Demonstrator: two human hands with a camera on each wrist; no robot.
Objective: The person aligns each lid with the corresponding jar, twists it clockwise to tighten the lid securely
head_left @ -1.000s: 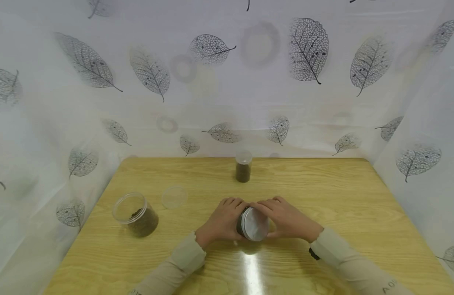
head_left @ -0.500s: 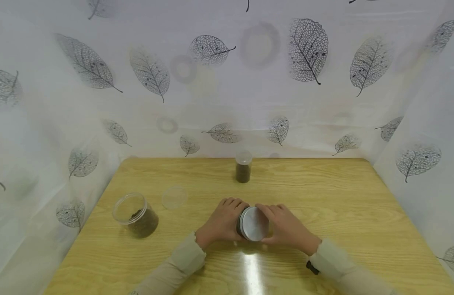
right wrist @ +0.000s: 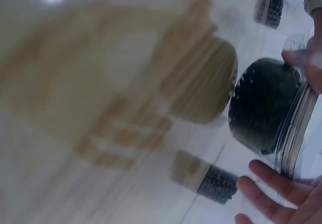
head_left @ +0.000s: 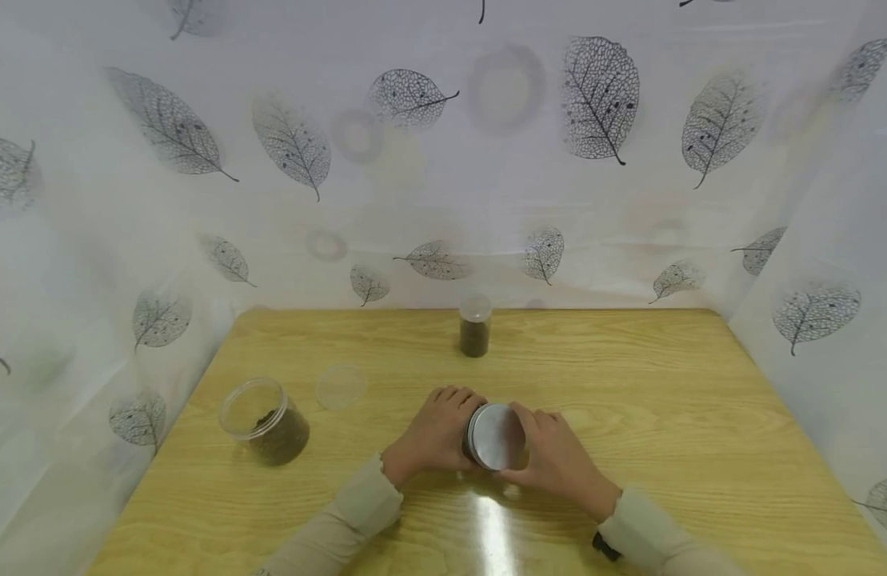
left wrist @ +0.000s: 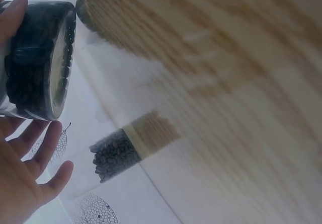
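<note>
Both hands are at a clear jar (right wrist: 264, 103) of dark contents, just in front of the person. Its flat silver lid (head_left: 497, 436) is on and tilts toward the head camera. Around the jar's left side curls the left hand (head_left: 439, 432), holding the body. The right hand (head_left: 558, 456) grips the lid's rim, fingertips at the far edge and thumb at the near edge. Seen from the left wrist, dark beans press against the wall of the jar (left wrist: 32, 58). Part of the lid's right edge is behind the right hand.
At the left stands an uncovered clear jar (head_left: 277, 436), partly filled with dark beans. A clear round disc (head_left: 341, 386) lies behind it on the wooden table (head_left: 652, 384). A smaller clear jar (head_left: 475, 340) of dark beans stands near the back edge. A leaf-print sheet (head_left: 443, 184) surrounds the table.
The right hand has turned clockwise about the lid, its wrist shifting left and toward the person. The left hand and the jar have stayed in place.
</note>
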